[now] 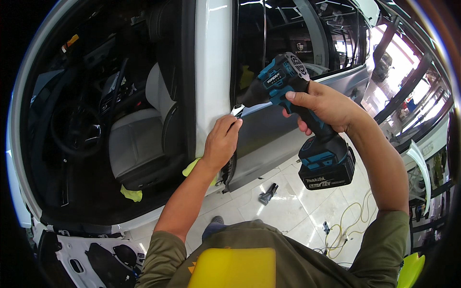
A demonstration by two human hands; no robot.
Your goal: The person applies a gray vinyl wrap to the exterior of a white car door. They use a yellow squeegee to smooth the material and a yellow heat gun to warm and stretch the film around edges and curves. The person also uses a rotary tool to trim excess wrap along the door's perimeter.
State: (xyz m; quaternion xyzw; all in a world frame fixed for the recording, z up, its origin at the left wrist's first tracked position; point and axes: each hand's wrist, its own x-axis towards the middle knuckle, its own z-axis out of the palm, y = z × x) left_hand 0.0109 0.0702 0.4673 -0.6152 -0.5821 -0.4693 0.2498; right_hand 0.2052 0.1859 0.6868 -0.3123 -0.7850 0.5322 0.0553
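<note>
My right hand [329, 105] grips a blue-and-black cordless blower [283, 77] by its handle, with a large black battery [326, 168] below. The blower's tapered black nozzle [254, 93] points down and left at the gap between the white door pillar [211, 62] and the grey rear door [269, 129]. Just under the nozzle tip, my left hand [222, 137] has its fingers pressed together at the pillar's edge. A small white-and-black piece [237, 111] shows at those fingertips; what it is, and whether they pinch it, I cannot make out.
The front doorway opens onto a grey seat [139, 139] and a dark steering wheel [77, 127]. Lime-green cloths [131, 193] lie at the seat and sill. On the tiled floor are a black nozzle-like part [268, 194] and a yellow hose [353, 221]. A yellow panel [233, 269] hangs before my chest.
</note>
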